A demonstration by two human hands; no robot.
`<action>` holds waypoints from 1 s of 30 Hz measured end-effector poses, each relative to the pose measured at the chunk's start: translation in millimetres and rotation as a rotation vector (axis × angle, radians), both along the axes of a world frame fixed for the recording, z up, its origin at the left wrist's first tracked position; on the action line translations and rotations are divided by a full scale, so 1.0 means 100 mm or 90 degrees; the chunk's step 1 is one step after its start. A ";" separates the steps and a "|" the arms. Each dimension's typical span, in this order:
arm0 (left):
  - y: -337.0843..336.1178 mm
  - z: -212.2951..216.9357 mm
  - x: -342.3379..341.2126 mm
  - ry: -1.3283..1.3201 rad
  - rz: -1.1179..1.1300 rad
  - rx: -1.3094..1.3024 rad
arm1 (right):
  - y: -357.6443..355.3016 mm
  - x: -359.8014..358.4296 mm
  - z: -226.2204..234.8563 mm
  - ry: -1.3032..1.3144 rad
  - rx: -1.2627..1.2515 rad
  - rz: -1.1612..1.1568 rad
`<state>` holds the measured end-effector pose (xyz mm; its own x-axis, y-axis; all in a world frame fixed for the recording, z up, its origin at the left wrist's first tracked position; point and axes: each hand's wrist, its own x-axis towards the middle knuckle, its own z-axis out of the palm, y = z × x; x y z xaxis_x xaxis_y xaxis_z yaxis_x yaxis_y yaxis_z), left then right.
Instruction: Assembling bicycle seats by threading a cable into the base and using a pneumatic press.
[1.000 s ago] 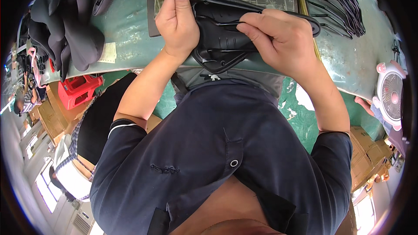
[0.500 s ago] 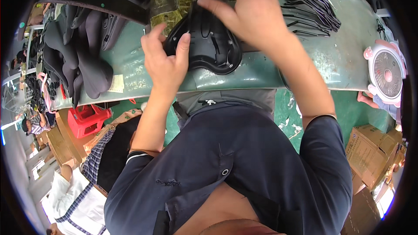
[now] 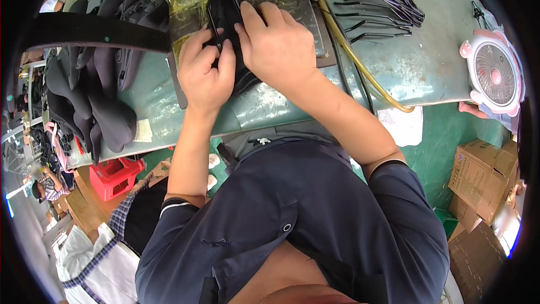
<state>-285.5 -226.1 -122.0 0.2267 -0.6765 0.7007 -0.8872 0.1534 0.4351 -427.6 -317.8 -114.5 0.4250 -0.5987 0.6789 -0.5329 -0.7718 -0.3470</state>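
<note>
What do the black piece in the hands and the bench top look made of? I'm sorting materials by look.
Black piece: likely moulded plastic or rubber, smooth with a slight sheen and raised edges; which one is unclear. Both the left hand and right hand press on it. Bench top: probably green-painted metal, with a dull shine and worn, scuffed patches.
</note>
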 end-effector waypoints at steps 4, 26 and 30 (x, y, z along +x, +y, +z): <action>0.02 0.07 -0.01 0.071 0.001 0.079 | -0.03 -0.08 0.07 0.009 0.006 0.017; -0.21 0.09 0.33 -0.001 0.102 0.020 | -0.31 0.10 0.11 -0.078 0.246 0.061; -0.04 0.42 0.31 0.418 0.092 0.266 | -0.29 -0.31 0.34 -0.270 0.561 0.243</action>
<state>-254.4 -229.8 -80.4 0.6119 -0.7861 0.0876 -0.4277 -0.2357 0.8726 -458.8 -347.0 -80.1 0.5190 -0.8298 0.2051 -0.0115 -0.2467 -0.9690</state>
